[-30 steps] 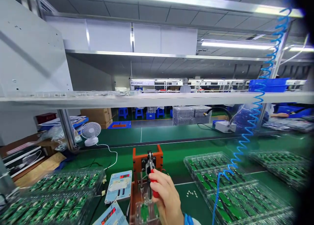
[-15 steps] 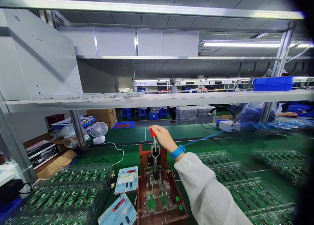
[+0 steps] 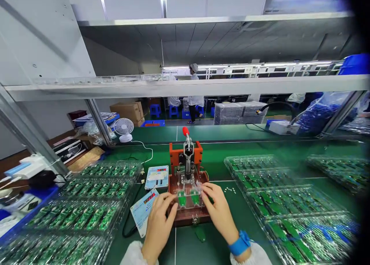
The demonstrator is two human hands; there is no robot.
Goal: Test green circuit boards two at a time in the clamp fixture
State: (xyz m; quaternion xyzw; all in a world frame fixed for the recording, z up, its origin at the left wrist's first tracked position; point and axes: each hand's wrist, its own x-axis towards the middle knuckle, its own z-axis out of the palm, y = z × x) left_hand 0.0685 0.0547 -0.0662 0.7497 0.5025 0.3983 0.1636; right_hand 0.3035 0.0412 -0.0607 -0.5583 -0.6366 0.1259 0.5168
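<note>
A brown and orange test jig (image 3: 187,215) stands in front of me on the green bench. Its red-knobbed lever (image 3: 185,132) points up. Two small green circuit boards (image 3: 182,199) lie under the jig's clear plate. My left hand (image 3: 158,222) rests at the jig's left side, fingertips at the left board. My right hand (image 3: 220,211), with a blue wrist strap (image 3: 239,243), reaches the right board from the other side. Both hands have curled fingers touching the jig; whether they grip a board is hidden. One loose green board (image 3: 200,234) lies on the mat below the jig.
Clear trays of green boards lie left (image 3: 86,207) and right (image 3: 286,203). Two small meters (image 3: 157,176) with red digits sit left of the jig. A white desk fan (image 3: 124,128) stands behind. A shelf (image 3: 185,88) runs overhead. A person in white stands far back.
My right hand let go of the raised red lever and came down to the jig's plate. My left hand came into view at the jig's left side. The camera tilted down.
</note>
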